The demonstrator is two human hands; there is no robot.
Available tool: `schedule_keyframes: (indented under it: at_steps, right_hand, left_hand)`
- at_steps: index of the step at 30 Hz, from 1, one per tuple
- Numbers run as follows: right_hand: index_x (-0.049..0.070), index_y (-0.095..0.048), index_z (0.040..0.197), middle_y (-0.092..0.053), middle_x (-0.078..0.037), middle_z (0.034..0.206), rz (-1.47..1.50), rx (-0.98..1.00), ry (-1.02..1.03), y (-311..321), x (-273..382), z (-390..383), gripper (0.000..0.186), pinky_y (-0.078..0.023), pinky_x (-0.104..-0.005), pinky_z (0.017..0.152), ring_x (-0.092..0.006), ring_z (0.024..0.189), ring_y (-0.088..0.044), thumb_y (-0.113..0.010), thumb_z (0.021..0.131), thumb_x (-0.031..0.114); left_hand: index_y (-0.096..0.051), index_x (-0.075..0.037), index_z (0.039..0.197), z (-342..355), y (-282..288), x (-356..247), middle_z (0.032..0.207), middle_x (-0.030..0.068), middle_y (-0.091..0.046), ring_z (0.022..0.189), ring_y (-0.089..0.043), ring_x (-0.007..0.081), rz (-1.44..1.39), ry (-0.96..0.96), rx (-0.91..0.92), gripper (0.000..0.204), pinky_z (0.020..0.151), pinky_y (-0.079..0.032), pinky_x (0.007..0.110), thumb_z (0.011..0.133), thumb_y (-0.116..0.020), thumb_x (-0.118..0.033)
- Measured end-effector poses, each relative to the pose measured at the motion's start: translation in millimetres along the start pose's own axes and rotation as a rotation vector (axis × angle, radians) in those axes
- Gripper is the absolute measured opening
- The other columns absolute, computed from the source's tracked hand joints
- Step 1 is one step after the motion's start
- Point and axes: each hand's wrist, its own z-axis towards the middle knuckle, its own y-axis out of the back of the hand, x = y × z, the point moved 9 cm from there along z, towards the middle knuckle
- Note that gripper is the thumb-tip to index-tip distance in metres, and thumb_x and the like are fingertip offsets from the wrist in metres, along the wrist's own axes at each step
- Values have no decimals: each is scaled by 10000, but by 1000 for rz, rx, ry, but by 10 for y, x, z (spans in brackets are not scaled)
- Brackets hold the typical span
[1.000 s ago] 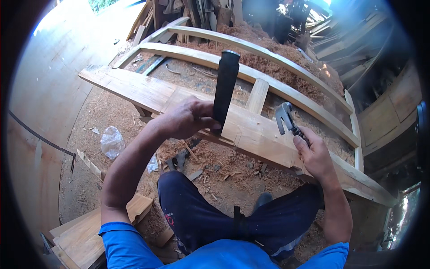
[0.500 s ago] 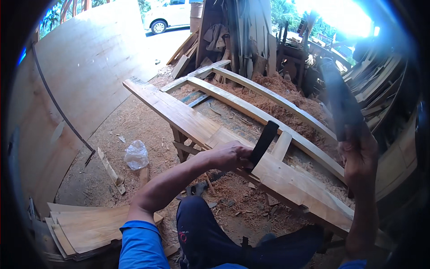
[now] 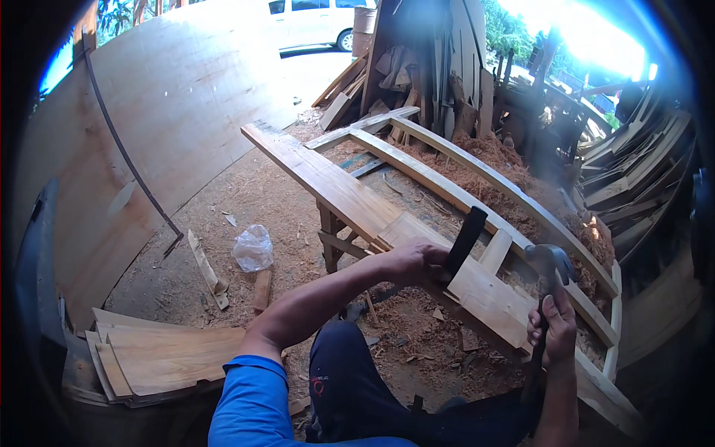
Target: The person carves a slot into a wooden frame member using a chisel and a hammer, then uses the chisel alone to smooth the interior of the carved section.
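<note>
My left hand [image 3: 418,261] is closed round a black bar-like tool [image 3: 466,238], which stands slightly tilted on the long wooden board [image 3: 339,197] of a frame; its lower end is hidden by my fingers and the board. My right hand [image 3: 553,331] grips a claw hammer [image 3: 544,261] by its handle, head up, to the right of the black tool and over the frame. The frame's pale slats [image 3: 514,201] lie beyond the board, and a short crosspiece [image 3: 496,252] joins the board near the black tool.
A large leaning plywood sheet [image 3: 134,112] fills the left. Stacked panels [image 3: 167,354] lie lower left. A plastic bag [image 3: 253,247] lies on the shaving-strewn floor [image 3: 194,290]. Lumber piles [image 3: 629,164] stand at the back and right; a white car [image 3: 313,22] is outside.
The view has lifted and the scene shifted rightward. My right hand rose with the hammer half a second ago and is now lower. My left hand still holds the black tool on the board.
</note>
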Motion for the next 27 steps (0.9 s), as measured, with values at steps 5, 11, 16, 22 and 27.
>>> schedule_keyframes:
  at_steps: [5, 11, 16, 22, 27]
  right_hand:
    - [229, -330, 1517, -495, -3, 721, 35, 45, -247, 193, -681, 291, 495, -406, -207, 423, -63, 523, -459, -478, 1045, 254]
    - [219, -282, 1528, -493, 3, 749, 147, 57, -329, 239, -679, 319, 510, -426, -207, 428, -60, 532, -463, -463, 1052, 254]
    - [196, -301, 1518, -486, 12, 738, 109, 62, -293, 202, -680, 290, 504, -418, -192, 430, -47, 533, -457, -476, 1049, 258]
    - [189, -295, 1522, -487, 11, 733, 100, 42, -264, 260, -655, 317, 509, -420, -196, 432, -49, 533, -457, -475, 1050, 256]
    - [186, -294, 1523, -488, 11, 736, 86, 60, -253, 167, -655, 328, 514, -428, -198, 438, -50, 534, -457, -478, 1048, 262]
  left_hand:
    - [-663, -70, 1008, 182, -303, -320, 900, 106, -672, 800, -670, 285, 460, 6, 247, 108, 688, -513, 378, 918, -633, -122]
    - [-694, -33, 1002, 40, -56, 51, 973, 63, -715, 887, -697, 173, 110, 183, 130, 111, 786, -552, 335, 917, -645, -84]
    - [-694, -82, 1101, -201, -50, 334, 1004, 58, -735, 953, -684, 141, -326, 358, -51, 225, 886, -527, 300, 876, -696, -73]
    - [-667, -68, 1038, 386, -408, -396, 941, 91, -717, 820, -709, 216, 571, 7, 409, 133, 702, -546, 360, 912, -627, -64]
    - [-655, -84, 1052, -455, 986, 243, 1017, 83, -721, 1012, -703, 294, -913, -200, -554, 134, 968, -526, 592, 1002, -531, -102]
